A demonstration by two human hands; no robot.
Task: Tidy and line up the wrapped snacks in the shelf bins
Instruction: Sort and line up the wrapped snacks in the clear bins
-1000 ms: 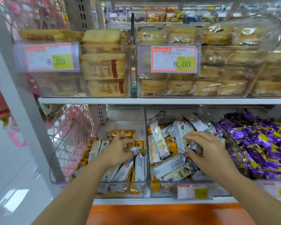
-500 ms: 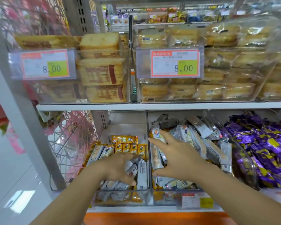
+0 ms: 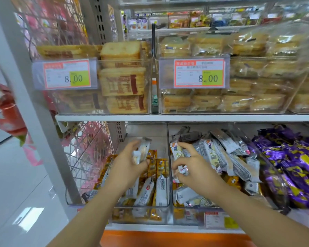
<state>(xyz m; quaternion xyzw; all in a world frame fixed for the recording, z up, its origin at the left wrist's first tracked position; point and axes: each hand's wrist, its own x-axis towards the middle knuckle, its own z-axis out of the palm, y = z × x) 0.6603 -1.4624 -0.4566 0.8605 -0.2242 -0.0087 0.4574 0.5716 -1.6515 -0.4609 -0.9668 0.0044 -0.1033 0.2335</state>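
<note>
Since half a second earlier, the left hand had lifted from the clear plastic left bin, low in the frame, gripping a white-wrapped snack bar. Right hand pinched a small wrapped snack over the clear middle bin. Both bins looked jumbled, with most of the tidying left.

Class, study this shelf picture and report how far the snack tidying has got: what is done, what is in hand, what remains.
Done: in the left bin the yellow packets stand side by side. In hand: the left hand grips a white packet above that bin; the right hand pinches a small packet in the middle bin. Left: its heap lies criss-crossed.
</note>
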